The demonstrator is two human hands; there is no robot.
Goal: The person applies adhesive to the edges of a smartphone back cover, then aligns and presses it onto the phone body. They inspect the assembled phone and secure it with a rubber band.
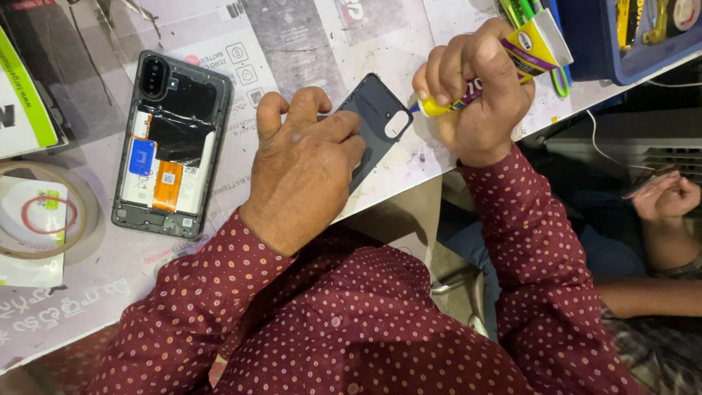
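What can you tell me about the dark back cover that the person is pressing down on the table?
The back cover is a thin, dark grey panel, plastic by its look, with rounded corners and a pale rounded camera cutout near its far corner. It lies flat and at a slant on the paper-covered table, near the table's edge. The left hand presses on it with spread fingers and hides much of it. The right hand holds a yellow glue tube, its tip at the cover's edge by the cutout.

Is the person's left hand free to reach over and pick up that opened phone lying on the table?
Probably not right away. The left hand presses flat on the dark back cover, holding it down while the right hand grips a glue tube. The opened phone lies just beside it, with nothing between.
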